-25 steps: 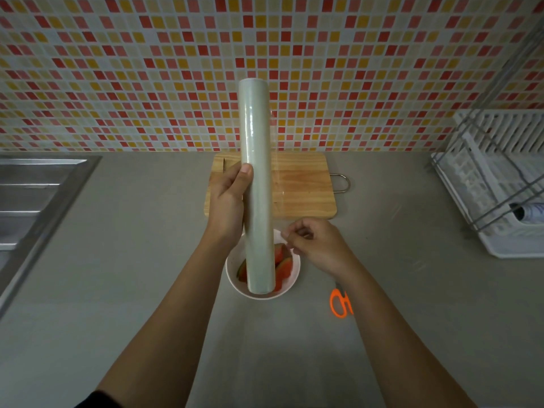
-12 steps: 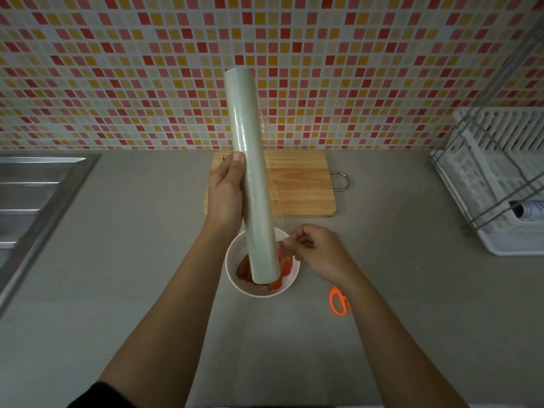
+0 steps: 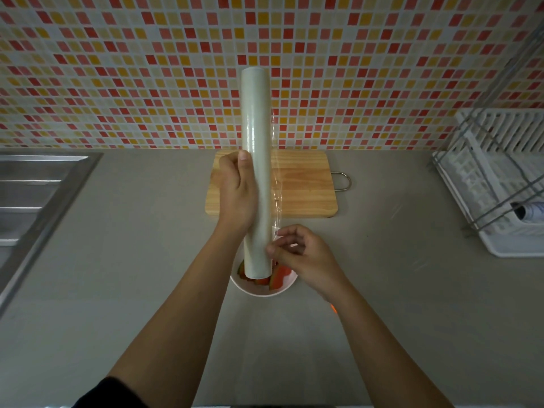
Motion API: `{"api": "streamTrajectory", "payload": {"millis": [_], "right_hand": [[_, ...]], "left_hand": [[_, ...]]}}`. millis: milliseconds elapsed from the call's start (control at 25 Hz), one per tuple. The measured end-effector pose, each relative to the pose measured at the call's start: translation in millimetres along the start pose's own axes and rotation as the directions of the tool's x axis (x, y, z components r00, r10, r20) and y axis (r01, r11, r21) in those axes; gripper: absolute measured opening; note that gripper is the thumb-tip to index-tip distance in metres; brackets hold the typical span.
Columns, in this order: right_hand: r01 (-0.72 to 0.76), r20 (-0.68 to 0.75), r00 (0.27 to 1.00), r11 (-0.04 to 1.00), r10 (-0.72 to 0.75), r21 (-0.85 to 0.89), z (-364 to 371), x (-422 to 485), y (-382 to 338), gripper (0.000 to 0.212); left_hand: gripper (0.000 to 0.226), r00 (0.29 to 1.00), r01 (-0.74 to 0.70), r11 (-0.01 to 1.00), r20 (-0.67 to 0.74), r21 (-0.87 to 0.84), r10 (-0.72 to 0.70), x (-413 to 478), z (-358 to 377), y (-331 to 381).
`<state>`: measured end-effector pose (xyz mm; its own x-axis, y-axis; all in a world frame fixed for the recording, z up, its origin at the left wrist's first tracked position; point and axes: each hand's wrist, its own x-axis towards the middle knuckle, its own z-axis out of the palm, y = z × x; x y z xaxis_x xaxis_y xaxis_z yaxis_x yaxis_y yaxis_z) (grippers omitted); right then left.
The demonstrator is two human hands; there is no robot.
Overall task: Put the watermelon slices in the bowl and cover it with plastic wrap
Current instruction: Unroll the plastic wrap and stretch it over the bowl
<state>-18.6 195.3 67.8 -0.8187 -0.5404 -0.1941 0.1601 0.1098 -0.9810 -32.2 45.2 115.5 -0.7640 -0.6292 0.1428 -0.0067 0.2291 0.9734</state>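
Two grips: left hand [image 3: 235,195] clasps plastic wrap roll [image 3: 255,119]; right hand [image 3: 306,254] pinches its film [image 3: 276,198].

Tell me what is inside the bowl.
Watermelon slices, red flesh, green rind, lie in the bowl. The roll and the right hand pinching its film cover most of the inside, so their number is unclear.

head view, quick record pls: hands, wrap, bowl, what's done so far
left hand: grips the long pale plastic-wrap roll, near end over the white round bowl
right hand: pinches the loose clear film edge low on the roll
bowl: on the grey counter, uncovered
red watermelon slices: in the bowl
wooden cutting board: behind the bowl
progress: slices in, cover not yet on
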Motion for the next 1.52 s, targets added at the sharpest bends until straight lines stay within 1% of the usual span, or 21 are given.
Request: {"api": "streamTrajectory", "payload": {"millis": [80, 200, 280, 360, 480, 560, 720, 800, 840, 880, 920, 960, 1000, 1040, 1080, 1120, 1240, 1320, 1400, 1520], "right_hand": [[0.015, 0.0, 1.0, 1.0, -0.015, -0.01, -2.1, 0.0, 0.2, 0.018], [0.018, 0.033, 0.999, 1.0, -0.018, 0.005, -6.4, -1.3, 1.2, 0.01], [-0.003, 0.054, 0.999, 1.0, 0.002, 0.011, -6.6, -2.6, 1.3, 0.015], [-0.007, 0.037, 0.999, 1.0, 0.007, -0.002, -3.8, -2.2, 1.2, 0.02], [0.028, -0.015, 1.0, 1.0, -0.028, 0.01, -5.7, 0.0, 2.5, 0.007], [0.033, 0.012, 0.999, 0.999, -0.033, -0.013, -12.0, -0.2, 4.1, 0.005], [-0.021, 0.028, 0.999, 0.996, 0.024, -0.089, -19.3, -1.1, 13.0, 0.003], [-0.116, 0.09, 0.988, 0.989, 0.124, -0.094, -29.1, -3.8, 16.7, 0.003], [-0.182, 0.15, 0.97, 0.981, 0.192, -0.073, -35.6, -6.2, 16.8, 0.007], [-0.246, 0.191, 0.95, 0.969, 0.247, -0.029, -41.7, -8.4, 15.5, 0.017], [-0.293, 0.178, 0.942, 0.956, 0.284, 0.029, -44.6, -8.9, 12.5, 0.031], [-0.313, 0.1, 0.947, 0.946, 0.305, 0.08, -44.1, -6.1, 9.5, 0.044], [-0.313, -0.018, 0.948, 0.944, 0.317, 0.107, -40.2, -0.3, 6.7, 0.054], [-0.305, -0.132, 0.939, 0.946, 0.318, 0.106, -33.2, 8.4, 4.4, 0.061], [-0.307, -0.194, 0.927, 0.947, 0.32, 0.096, -23.4, 17.1, 0.2, 0.065], [-0.315, -0.198, 0.925, 0.945, 0.325, 0.084, -13.7, 25.1, -4.0, 0.068], [-0.345, -0.06, 0.934, 0.933, 0.352, 0.102, 10.3, 40.0, -12.4, 0.077], [-0.353, 0.0, 0.935, 0.926, 0.356, 0.137, 15.5, 45.6, -14.9, 0.078], [-0.345, -0.023, 0.936, 0.928, 0.351, 0.137, 17.1, 50.9, -17.6, 0.075], [-0.357, -0.088, 0.925, 0.924, 0.371, 0.139, 18.4, 54.5, -16.5, 0.065]], "left_hand": [[0.031, 1.0, 0.025, 0.999, 0.004, 0.026, -0.025, 2.2, -0.1, 0.2], [0.036, 0.997, 0.069, 0.997, 0.037, 0.017, -0.07, 2.9, -4.0, 3.2], [0.037, 0.994, 0.094, 0.995, 0.058, -0.014, -0.093, 4.1, -5.5, 5.5], [0.036, 0.994, 0.093, 0.996, 0.064, -0.011, -0.092, 5.0, -6.6, 8.3], [0.03, 0.997, 0.052, 0.998, 0.054, 0.038, -0.054, 5.8, -8.3, 10.1], [0.028, 0.997, 0.042, 0.998, 0.065, 0.054, -0.046, 5.6, -9.9, 9.5], [0.039, 0.988, 0.061, 0.991, 0.133, 0.117, -0.076, 1.9, -9.5, 3.2], [0.045, 0.984, 0.109, 0.983, 0.126, 0.149, -0.128, -2.7, -8.5, -0.1], [0.047, 0.981, 0.137, 0.977, 0.113, 0.166, -0.156, -4.9, -8.3, -2.0], [0.049, 0.978, 0.158, 0.971, 0.107, 0.182, -0.18, -7.3, -8.6, -3.9], [0.049, 0.974, 0.174, 0.965, 0.11, 0.195, -0.198, -9.9, -9.0, -5.7], [0.05, 0.969, 0.191, 0.96, 0.117, 0.203, -0.218, -12.9, -9.3, -7.8], [0.05, 0.963, 0.212, 0.956, 0.124, 0.204, -0.24, -16.0, -9.0, -10.0], [0.05, 0.955, 0.235, 0.951, 0.132, 0.201, -0.264, -19.5, -8.1, -11.8], [0.051, 0.948, 0.254, 0.946, 0.142, 0.199, -0.285, -22.6, -6.8, -13.8], [0.051, 0.942, 0.265, 0.943, 0.157, 0.2, -0.298, -26.0, -5.3, -14.8], [0.047, 0.938, 0.246, 0.951, 0.199, 0.187, -0.282, -33.7, -3.3, -13.7], [0.036, 0.944, 0.226, 0.953, 0.197, 0.202, -0.266, -33.6, -4.7, -11.9], [0.029, 0.947, 0.22, 0.951, 0.188, 0.216, -0.262, -32.5, -6.9, -11.0], [0.034, 0.959, 0.206, 0.958, 0.154, 0.2, -0.239, -32.8, -10.8, -10.1]]}}
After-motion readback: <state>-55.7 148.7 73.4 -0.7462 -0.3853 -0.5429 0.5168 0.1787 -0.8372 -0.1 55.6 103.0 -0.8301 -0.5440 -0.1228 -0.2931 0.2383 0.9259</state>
